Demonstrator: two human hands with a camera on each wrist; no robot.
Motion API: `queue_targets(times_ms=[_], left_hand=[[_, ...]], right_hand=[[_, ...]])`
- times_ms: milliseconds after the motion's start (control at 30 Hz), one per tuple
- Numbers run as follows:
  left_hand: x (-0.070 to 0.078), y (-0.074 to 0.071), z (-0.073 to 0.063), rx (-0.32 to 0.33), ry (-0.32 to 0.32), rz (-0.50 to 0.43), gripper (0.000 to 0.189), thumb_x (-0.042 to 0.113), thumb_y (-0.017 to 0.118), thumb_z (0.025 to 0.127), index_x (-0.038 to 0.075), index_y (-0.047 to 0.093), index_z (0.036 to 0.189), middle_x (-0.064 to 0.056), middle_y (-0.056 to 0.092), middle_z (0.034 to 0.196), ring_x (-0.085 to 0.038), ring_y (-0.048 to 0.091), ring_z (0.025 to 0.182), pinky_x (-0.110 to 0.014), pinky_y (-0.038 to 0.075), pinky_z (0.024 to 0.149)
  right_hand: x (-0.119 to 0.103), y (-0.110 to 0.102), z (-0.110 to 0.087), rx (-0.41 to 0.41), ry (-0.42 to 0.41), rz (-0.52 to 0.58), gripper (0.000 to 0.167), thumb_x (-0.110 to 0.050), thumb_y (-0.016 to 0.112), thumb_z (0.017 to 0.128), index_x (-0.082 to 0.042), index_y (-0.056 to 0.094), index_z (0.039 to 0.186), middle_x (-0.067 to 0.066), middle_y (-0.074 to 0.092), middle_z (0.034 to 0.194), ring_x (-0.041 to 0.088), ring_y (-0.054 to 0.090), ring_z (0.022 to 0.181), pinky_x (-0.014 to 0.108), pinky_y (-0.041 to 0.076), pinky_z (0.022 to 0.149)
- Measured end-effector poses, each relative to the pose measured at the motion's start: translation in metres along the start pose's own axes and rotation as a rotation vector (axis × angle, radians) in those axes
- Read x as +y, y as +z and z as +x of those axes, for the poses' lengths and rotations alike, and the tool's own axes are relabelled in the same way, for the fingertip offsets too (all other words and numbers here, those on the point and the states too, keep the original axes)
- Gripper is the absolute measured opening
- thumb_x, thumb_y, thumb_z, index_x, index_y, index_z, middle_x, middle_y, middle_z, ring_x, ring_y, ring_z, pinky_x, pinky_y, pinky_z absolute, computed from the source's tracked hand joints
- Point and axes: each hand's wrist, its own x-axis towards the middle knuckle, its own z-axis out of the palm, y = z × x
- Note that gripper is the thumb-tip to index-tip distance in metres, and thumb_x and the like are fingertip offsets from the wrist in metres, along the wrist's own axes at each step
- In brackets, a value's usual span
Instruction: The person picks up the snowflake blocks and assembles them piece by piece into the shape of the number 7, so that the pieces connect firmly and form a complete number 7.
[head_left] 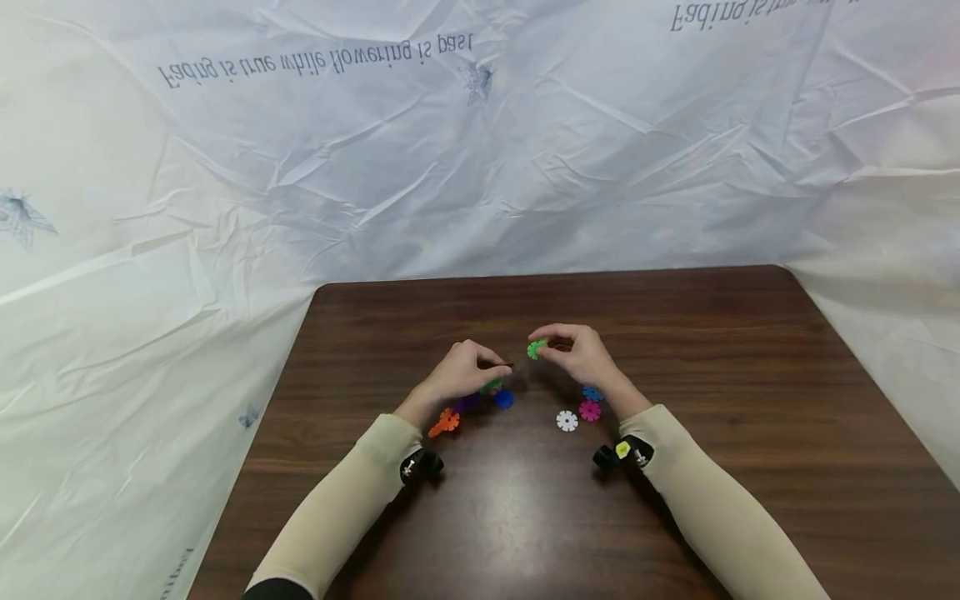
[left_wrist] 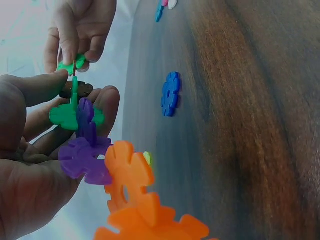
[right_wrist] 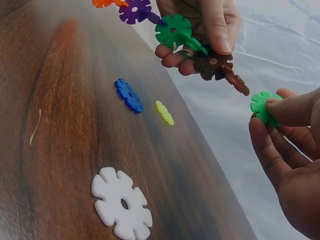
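Note:
My left hand pinches the brown notched disc at one end of a chain of interlocked flower-shaped plastic discs. Along that chain come a darker green disc, a purple disc and orange discs, which trail back toward the left wrist. A second brown piece juts from the chain toward the right hand. Between thumb and fingertips, my right hand pinches a bright green disc. In the right wrist view a small gap shows between this disc and the brown end.
On the brown wooden table lie a dark blue disc and a yellow disc between the hands. Nearer the right wrist are a white disc, a pink disc and a lighter blue disc. A printed white sheet hangs behind.

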Motion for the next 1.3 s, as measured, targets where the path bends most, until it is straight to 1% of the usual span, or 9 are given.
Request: queue_targets(times_ms=[133,233,367,467,633,733,933,1067,1300], left_hand=[[-0.0001,-0.0004,-0.0004,0.013,0.014,0.027,0.022,0.024,0.065,0.095,0.007,0.076,0.105,-0.002,0.075,0.084,-0.021,0.066,0.061,-0.025,0.051,0.061],[-0.0005,-0.0003,-0.0008,0.025,0.019,0.040,0.021,0.023,0.066,0.094,0.008,0.076,0.105,-0.001,0.075,0.084,-0.024,0.067,0.061,-0.025,0.050,0.060],[-0.0032,0.0004,-0.0006,0.039,0.046,0.069,0.021,0.024,0.066,0.094,0.009,0.076,0.104,0.000,0.075,0.083,-0.021,0.066,0.059,-0.025,0.049,0.061],[-0.0052,0.0006,-0.0002,0.047,0.066,0.083,0.021,0.025,0.066,0.094,0.010,0.077,0.102,0.000,0.075,0.082,-0.017,0.064,0.058,-0.024,0.050,0.062],[-0.0060,0.0002,0.0008,0.039,0.075,0.055,0.020,0.024,0.065,0.095,0.009,0.077,0.101,-0.006,0.075,0.083,-0.017,0.066,0.060,-0.025,0.050,0.058],[-0.0060,0.0002,0.0011,0.033,0.076,0.050,0.020,0.024,0.065,0.095,0.010,0.078,0.101,-0.005,0.075,0.082,-0.014,0.061,0.053,-0.024,0.048,0.055],[-0.0072,0.0013,0.0015,0.026,0.095,0.067,0.019,0.023,0.065,0.095,0.011,0.078,0.098,-0.002,0.075,0.082,-0.007,0.040,0.039,-0.021,0.040,0.049],[-0.0072,0.0018,0.0021,0.029,0.114,0.086,0.018,0.022,0.065,0.095,0.010,0.079,0.096,-0.004,0.075,0.083,-0.006,0.037,0.038,-0.021,0.037,0.047],[-0.0060,0.0015,0.0029,0.030,0.110,0.093,0.018,0.022,0.065,0.095,0.011,0.079,0.095,-0.003,0.075,0.079,-0.006,0.041,0.039,-0.020,0.039,0.049]], right_hand=[[0.0001,0.0018,0.0001,-0.001,-0.008,-0.005,0.023,-0.015,0.070,0.091,-0.006,0.072,0.112,0.007,0.070,0.105,0.018,0.064,0.089,0.039,0.055,0.083],[0.0008,0.0034,0.0010,-0.009,0.005,0.002,0.022,-0.014,0.070,0.091,-0.005,0.072,0.111,0.010,0.070,0.106,0.023,0.064,0.091,0.041,0.055,0.085],[0.0031,0.0042,0.0020,-0.017,0.003,0.013,0.017,-0.011,0.070,0.090,-0.009,0.073,0.106,0.011,0.071,0.104,0.025,0.065,0.092,0.042,0.055,0.085],[0.0048,0.0036,0.0019,-0.016,-0.009,0.015,0.014,-0.012,0.071,0.089,-0.012,0.075,0.103,0.007,0.072,0.101,0.020,0.066,0.089,0.039,0.056,0.083],[0.0039,0.0033,0.0016,-0.027,-0.002,-0.006,0.017,-0.014,0.071,0.089,-0.007,0.074,0.105,0.007,0.072,0.101,0.019,0.066,0.089,0.035,0.056,0.081],[0.0013,0.0045,0.0017,-0.052,0.004,-0.018,0.018,-0.010,0.069,0.090,-0.004,0.073,0.107,0.011,0.072,0.102,0.024,0.066,0.089,0.034,0.056,0.079],[0.0011,0.0072,0.0015,-0.078,0.007,-0.075,0.019,-0.005,0.066,0.091,0.000,0.072,0.109,0.017,0.070,0.104,0.033,0.067,0.089,0.030,0.055,0.073],[0.0016,0.0066,-0.0001,-0.074,-0.008,-0.090,0.018,-0.009,0.068,0.091,-0.005,0.074,0.108,0.014,0.071,0.104,0.029,0.067,0.088,0.029,0.054,0.073],[0.0023,0.0062,-0.0006,-0.069,-0.032,-0.089,0.014,-0.015,0.070,0.090,-0.015,0.076,0.103,0.004,0.073,0.098,0.018,0.066,0.082,0.030,0.055,0.070]])
